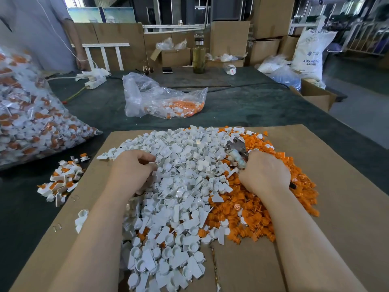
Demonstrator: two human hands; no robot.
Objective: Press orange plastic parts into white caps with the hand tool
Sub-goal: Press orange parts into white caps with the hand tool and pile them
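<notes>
A big heap of white caps (181,186) covers the middle of a cardboard sheet (336,175), and a heap of orange plastic parts (263,216) lies against its right side. My left hand (130,169) rests on the left part of the white heap with its fingers curled into the caps; what they pinch is hidden. My right hand (265,173) grips the handles of the metal hand tool (236,150), whose jaws point away from me over the border between the two heaps.
A small pile of assembled white-and-orange pieces (61,182) lies left of the cardboard. A large clear bag of assembled pieces (27,114) fills the left edge. Another clear bag (164,102) lies farther back on the dark table. A person (42,32) stands at the far left.
</notes>
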